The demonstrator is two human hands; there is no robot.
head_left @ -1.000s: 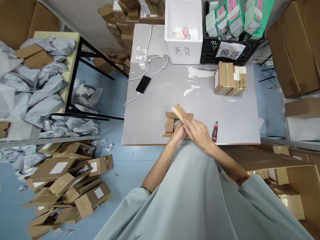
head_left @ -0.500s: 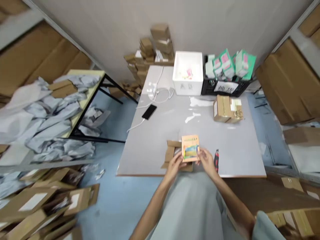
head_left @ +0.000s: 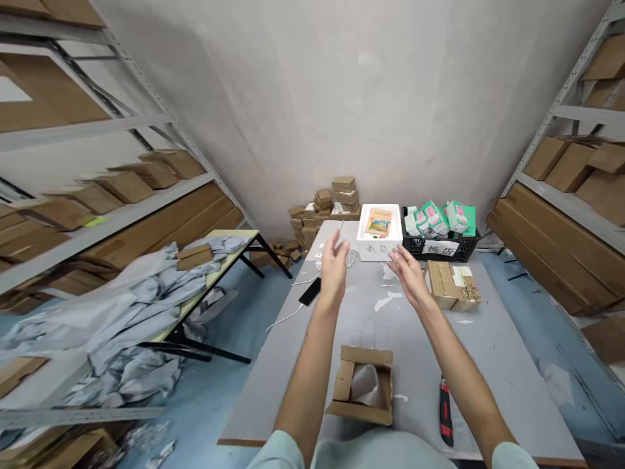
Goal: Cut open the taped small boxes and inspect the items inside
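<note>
Both arms reach out over the table. My left hand [head_left: 334,264] is empty with its fingers apart, in front of the white foam box [head_left: 379,251]. My right hand [head_left: 409,273] is also empty and open, just before the same box, left of a taped carton [head_left: 443,286]. A flat orange packet with a coloured picture [head_left: 379,222] leans inside the foam box. Nearer my body an opened cardboard box [head_left: 366,355] stands with its flaps up and crumpled wrapping [head_left: 366,385] inside. A red and black box cutter [head_left: 445,413] lies to its right.
A black crate [head_left: 415,247] of green and pink cartons stands beside the foam box. A phone [head_left: 310,291] on a white cable lies at the left. A side table [head_left: 215,273] bears grey plastic bags. Shelves with cardboard boxes line both sides.
The orange packet has left my hands and now sits in the white foam box. Both hands have moved forward and opened. The head view has tilted up.
</note>
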